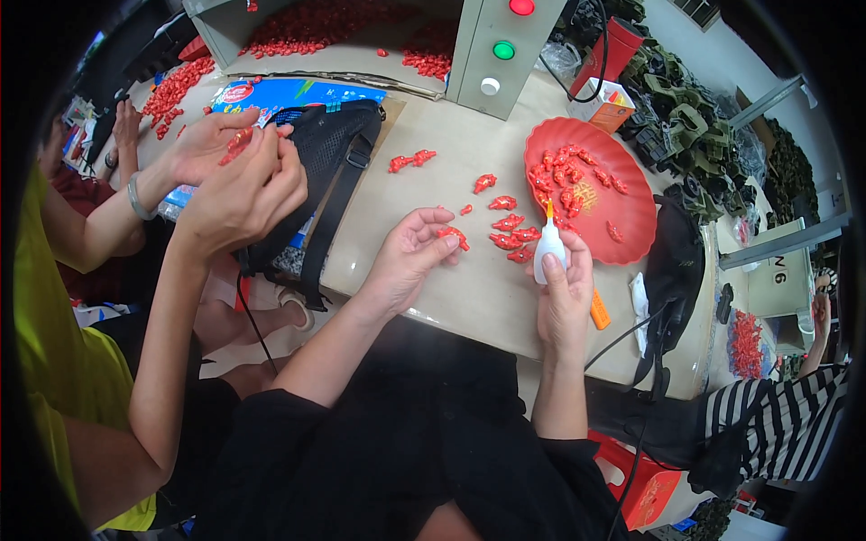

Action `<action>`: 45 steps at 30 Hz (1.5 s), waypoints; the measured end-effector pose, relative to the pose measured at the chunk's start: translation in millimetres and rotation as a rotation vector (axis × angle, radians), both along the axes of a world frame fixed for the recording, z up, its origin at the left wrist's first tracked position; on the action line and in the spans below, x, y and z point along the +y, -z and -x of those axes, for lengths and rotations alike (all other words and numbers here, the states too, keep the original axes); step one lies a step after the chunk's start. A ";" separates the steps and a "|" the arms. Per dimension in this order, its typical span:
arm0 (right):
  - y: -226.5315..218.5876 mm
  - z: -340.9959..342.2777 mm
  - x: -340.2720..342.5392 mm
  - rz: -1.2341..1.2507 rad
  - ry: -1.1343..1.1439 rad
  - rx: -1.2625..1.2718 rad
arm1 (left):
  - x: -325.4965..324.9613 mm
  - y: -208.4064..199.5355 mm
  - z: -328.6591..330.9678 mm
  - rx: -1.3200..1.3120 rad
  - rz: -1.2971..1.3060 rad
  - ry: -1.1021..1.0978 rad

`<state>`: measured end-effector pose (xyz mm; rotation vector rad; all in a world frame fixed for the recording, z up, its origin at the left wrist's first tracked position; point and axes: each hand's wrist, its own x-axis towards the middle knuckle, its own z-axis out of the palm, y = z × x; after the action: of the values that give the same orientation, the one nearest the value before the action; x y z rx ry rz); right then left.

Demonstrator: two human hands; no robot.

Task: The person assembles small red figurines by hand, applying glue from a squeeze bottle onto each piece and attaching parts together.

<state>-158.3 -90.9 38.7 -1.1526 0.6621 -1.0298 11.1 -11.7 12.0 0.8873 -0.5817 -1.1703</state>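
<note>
Within the pinching left hand sits a red piece; the right hand grips a bottle.

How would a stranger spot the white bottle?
Find the big red scalloped tray on the table. By its lower-left rim, the wearer's right grip holds the bottle. Unlike the small red pieces nearby, it's white with a pointed yellow-orange nozzle.

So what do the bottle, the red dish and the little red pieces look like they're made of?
Bottle: probably plastic, white and smooth with a soft sheen. Dish: likely moulded plastic, given its even red colour and fluted rim. Pieces: glossy, with bright highlights; perhaps plastic, though a coating could hide another material.
</note>
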 end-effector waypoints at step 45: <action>27.9 -3.8 11.6 0.164 0.072 -0.109 | -5.3 5.2 21.0 -0.392 0.027 0.022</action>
<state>-154.5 -79.4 10.8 -1.2123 0.5435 -1.2168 -9.9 -17.0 6.7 1.0981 -0.9243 -1.0097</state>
